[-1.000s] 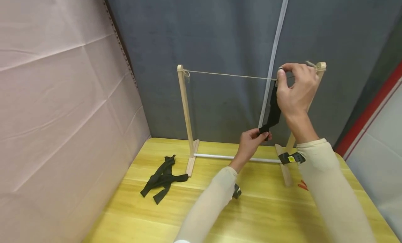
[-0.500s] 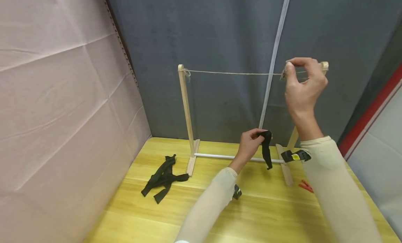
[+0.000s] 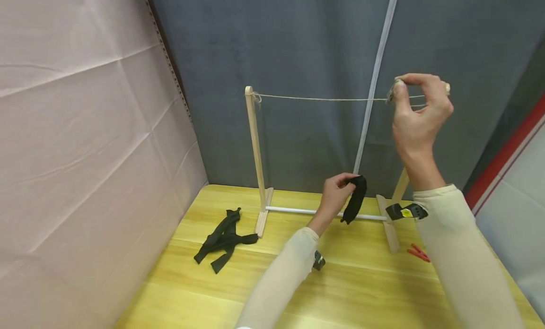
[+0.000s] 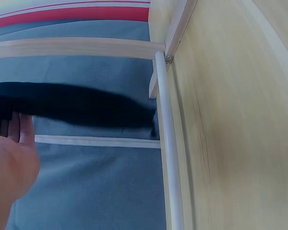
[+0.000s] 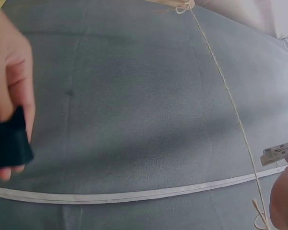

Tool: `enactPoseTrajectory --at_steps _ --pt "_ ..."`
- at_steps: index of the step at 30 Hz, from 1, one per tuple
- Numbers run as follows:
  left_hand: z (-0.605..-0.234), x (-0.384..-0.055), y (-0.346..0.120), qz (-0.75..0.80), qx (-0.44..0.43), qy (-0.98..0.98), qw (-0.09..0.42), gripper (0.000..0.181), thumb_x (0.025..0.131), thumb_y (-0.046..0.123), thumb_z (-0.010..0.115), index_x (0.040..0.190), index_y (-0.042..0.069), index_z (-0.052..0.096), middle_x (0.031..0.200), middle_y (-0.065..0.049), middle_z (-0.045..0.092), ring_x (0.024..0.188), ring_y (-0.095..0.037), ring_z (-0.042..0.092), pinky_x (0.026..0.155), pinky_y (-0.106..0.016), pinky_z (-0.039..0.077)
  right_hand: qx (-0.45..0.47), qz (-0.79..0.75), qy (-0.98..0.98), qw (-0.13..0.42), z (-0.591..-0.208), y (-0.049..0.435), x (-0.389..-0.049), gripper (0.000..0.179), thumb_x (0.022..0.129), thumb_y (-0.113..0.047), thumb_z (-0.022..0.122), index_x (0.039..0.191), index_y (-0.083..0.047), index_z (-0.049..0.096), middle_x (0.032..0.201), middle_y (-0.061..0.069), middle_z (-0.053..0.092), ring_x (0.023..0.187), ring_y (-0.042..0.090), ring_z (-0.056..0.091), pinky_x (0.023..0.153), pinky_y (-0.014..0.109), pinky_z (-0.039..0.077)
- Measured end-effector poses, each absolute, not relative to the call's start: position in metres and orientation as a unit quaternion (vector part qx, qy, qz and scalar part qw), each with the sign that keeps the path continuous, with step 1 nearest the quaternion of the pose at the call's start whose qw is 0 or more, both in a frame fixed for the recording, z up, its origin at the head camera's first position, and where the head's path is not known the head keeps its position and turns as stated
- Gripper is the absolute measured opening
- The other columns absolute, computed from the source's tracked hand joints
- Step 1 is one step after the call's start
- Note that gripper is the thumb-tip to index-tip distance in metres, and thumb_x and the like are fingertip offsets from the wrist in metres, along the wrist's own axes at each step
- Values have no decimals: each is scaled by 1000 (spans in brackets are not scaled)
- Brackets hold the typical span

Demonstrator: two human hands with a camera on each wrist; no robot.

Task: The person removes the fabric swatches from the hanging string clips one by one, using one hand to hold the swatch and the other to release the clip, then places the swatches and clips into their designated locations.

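Observation:
My left hand (image 3: 335, 194) pinches one end of a black sock (image 3: 356, 201). The sock droops from my fingers above the white crossbar; the left wrist view shows its length and free end. Higher up at the right, my right hand (image 3: 419, 114) pinches a pale clothespin (image 5: 277, 153) between thumb and fingers. In the right wrist view that clothespin is beside the twine line (image 5: 230, 96), with a gap between them. The twine runs between two wooden posts, and no cloth hangs from its visible stretch. My right hand covers most of the right post's top.
Several black socks lie crumpled or crossed as a black cloth pile (image 3: 225, 239) at the left of the wooden table (image 3: 362, 291). A red clothespin (image 3: 418, 252) lies near the right foot. The left post (image 3: 257, 149) and white crossbar (image 3: 294, 210) stand before a grey curtain (image 3: 306, 50).
The black sock has come away from the line and now droops from my left hand. My right hand has moved right and slightly up with the clothespin.

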State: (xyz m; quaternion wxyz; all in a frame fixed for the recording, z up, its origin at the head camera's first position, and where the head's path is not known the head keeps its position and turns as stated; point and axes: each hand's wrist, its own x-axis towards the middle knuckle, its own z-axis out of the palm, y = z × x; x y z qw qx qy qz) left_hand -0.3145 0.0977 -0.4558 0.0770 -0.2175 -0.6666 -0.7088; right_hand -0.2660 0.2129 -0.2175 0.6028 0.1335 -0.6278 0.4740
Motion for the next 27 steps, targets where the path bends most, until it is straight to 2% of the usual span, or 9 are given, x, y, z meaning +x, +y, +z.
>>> enactPoseTrajectory --at_steps 3,5,7,9,12,14,18,22,27 --pt "-456 -314 90 -712 -215 -663 81 18 98 7 69 111 9 81 107 -15 81 81 0 70 73 -17 59 137 471 -628 604 -222 215 -262 17 97 -7 67 99 5 79 96 9 79 99 -8 62 124 33 32" --pt "-457 -313 86 -718 -214 -658 83 17 98 7 70 110 9 82 106 -15 81 81 -1 71 73 -19 61 132 463 -633 607 -229 221 -265 17 96 -9 67 100 1 81 98 6 79 101 -8 63 125 33 34" --pt "-459 -314 82 -721 -211 -655 88 17 98 5 69 109 8 82 105 -16 81 80 -2 71 73 -19 61 125 447 -643 610 -237 230 -270 19 96 -14 68 101 -2 82 98 -4 78 104 -4 65 118 28 40" --pt "-461 -314 77 -722 -206 -654 92 17 97 4 68 109 6 81 105 -18 80 79 -2 71 73 -19 61 122 431 -653 611 -245 238 -273 22 95 -19 68 102 -4 82 100 -7 78 104 -3 65 107 24 43" --pt "-462 -314 70 -716 -197 -663 100 17 96 4 68 108 6 81 104 -17 80 79 -1 71 73 -17 59 119 414 -667 608 -256 245 -272 29 94 -26 69 105 -2 81 100 -2 79 106 5 66 99 22 40" --pt "-463 -312 65 -708 -193 -671 104 17 96 6 69 108 7 81 104 -14 81 80 -1 71 74 -17 58 114 407 -675 604 -262 248 -268 30 94 -26 69 107 -1 81 104 12 79 106 14 68 98 23 39" --pt "-468 -309 55 -699 -184 -682 114 16 97 8 70 108 10 81 103 -9 81 82 -2 71 76 -18 58 96 394 -696 592 -279 256 -260 32 94 -22 71 110 4 78 109 24 78 109 39 65 99 32 38" --pt "-473 -307 42 -706 -176 -676 115 18 97 5 68 108 9 81 104 -11 81 83 -4 72 79 -20 60 91 378 -719 576 -298 267 -255 32 94 -20 73 112 5 76 110 27 75 108 45 61 97 39 36" --pt "-476 -303 18 -701 -161 -684 122 13 98 8 72 107 9 81 104 -12 80 86 -6 73 81 -21 61 100 344 -755 549 -326 284 -249 26 93 -10 77 114 6 75 109 30 73 106 49 59 94 50 34"
